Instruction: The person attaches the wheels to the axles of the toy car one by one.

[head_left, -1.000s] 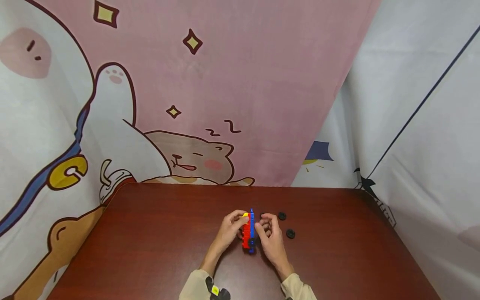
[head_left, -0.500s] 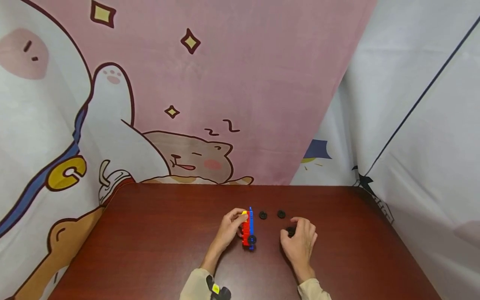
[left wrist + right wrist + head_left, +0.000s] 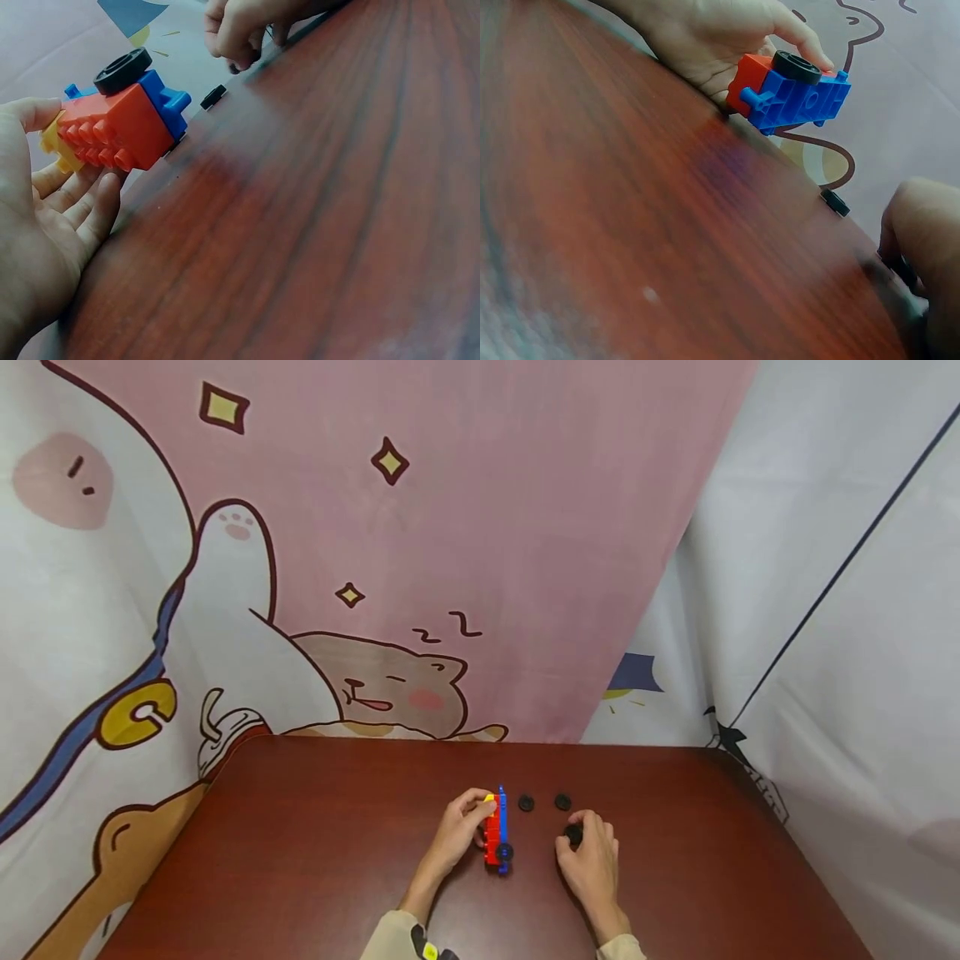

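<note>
My left hand (image 3: pixel 452 833) grips a toy building-block car (image 3: pixel 492 835) by its yellow end, above the table. The car has a red studded body and a blue base (image 3: pixel 802 105), tilted on its side. One black wheel (image 3: pixel 122 71) is fitted near the blue end peg; a second dark wheel shows partly on the opposite side in the head view. To the right, my right hand (image 3: pixel 596 864) pinches a loose black wheel (image 3: pixel 573 834) between thumb and fingers, low over the tabletop. In the right wrist view that hand (image 3: pixel 926 232) mostly hides its wheel.
Two more black wheels lie on the table behind the hands, a left one (image 3: pixel 526 803) and a right one (image 3: pixel 562 802). The dark red wooden table (image 3: pixel 315 843) meets a printed cartoon curtain (image 3: pixel 540 568) at its back edge.
My right hand has left the car's side, moved right to the nearest loose wheel and taken hold of it. The wheel has shifted slightly left. My left hand keeps the car in place.
</note>
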Action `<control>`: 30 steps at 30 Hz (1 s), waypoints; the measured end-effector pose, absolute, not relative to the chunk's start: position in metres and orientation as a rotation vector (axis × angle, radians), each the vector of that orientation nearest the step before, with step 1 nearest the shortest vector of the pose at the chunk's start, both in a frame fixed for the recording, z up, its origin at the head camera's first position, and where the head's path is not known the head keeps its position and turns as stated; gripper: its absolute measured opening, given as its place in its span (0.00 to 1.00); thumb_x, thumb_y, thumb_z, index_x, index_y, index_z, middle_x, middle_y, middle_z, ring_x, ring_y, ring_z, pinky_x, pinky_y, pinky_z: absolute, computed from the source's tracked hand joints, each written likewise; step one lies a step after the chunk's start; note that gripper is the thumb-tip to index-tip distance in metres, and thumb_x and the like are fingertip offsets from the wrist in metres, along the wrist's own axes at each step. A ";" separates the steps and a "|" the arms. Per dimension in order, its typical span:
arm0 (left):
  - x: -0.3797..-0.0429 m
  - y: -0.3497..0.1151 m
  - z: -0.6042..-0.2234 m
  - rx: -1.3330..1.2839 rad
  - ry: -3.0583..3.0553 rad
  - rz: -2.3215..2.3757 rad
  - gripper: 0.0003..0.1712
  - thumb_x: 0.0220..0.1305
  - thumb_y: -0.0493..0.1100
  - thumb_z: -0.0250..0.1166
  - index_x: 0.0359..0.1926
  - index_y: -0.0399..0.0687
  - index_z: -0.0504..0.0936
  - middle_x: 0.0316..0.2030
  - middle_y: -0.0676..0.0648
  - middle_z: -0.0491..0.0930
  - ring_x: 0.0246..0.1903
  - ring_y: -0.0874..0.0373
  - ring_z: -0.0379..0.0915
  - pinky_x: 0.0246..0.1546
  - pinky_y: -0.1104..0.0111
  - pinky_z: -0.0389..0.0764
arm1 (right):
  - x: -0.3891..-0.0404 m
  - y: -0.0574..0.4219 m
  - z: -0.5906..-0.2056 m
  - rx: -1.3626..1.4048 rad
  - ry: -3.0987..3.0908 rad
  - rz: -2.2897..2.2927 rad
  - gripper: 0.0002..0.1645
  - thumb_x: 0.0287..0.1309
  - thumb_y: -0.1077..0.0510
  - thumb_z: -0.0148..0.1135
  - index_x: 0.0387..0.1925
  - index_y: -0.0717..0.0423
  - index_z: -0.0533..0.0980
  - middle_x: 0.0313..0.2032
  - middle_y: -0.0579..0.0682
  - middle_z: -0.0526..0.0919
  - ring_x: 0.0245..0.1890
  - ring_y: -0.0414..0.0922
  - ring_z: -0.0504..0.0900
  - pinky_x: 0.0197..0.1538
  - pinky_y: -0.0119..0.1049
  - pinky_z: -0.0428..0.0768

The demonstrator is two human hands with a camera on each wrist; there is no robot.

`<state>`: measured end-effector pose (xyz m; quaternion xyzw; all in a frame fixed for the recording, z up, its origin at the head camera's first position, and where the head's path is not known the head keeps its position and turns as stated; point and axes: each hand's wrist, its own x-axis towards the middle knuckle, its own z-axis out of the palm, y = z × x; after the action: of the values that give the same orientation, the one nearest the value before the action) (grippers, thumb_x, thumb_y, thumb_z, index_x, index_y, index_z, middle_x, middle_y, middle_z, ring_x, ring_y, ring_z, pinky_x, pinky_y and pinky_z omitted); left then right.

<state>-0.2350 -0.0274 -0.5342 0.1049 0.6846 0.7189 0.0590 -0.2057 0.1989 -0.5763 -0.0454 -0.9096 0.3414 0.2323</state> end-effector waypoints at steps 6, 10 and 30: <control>-0.232 -0.027 -0.536 0.298 2.072 2.191 0.13 0.70 0.40 0.61 0.48 0.33 0.80 0.29 0.48 0.75 0.20 0.50 0.69 0.19 0.68 0.77 | -0.207 0.192 -0.582 0.008 -2.318 1.017 0.21 0.50 0.67 0.70 0.47 0.57 0.76 0.41 0.53 0.81 0.42 0.48 0.73 0.43 0.40 0.72; -0.233 -0.025 -0.537 0.309 2.083 2.188 0.13 0.70 0.39 0.61 0.49 0.33 0.79 0.30 0.50 0.76 0.21 0.54 0.70 0.19 0.68 0.77 | -0.208 0.182 -0.583 0.099 -2.173 1.185 0.23 0.54 0.68 0.71 0.52 0.61 0.78 0.42 0.54 0.79 0.40 0.49 0.74 0.42 0.29 0.73; -0.234 -0.022 -0.536 0.322 2.172 2.157 0.12 0.69 0.40 0.63 0.48 0.35 0.80 0.35 0.43 0.82 0.22 0.60 0.74 0.19 0.63 0.80 | -0.196 0.118 -0.544 0.116 -2.031 1.749 0.15 0.66 0.65 0.61 0.52 0.67 0.74 0.28 0.49 0.72 0.24 0.34 0.69 0.26 0.27 0.68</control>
<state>-0.2337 -0.0222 -0.5363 0.1045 0.7052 0.7005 0.0318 -0.1959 0.1179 -0.5440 0.0420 -0.7373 0.6349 0.2271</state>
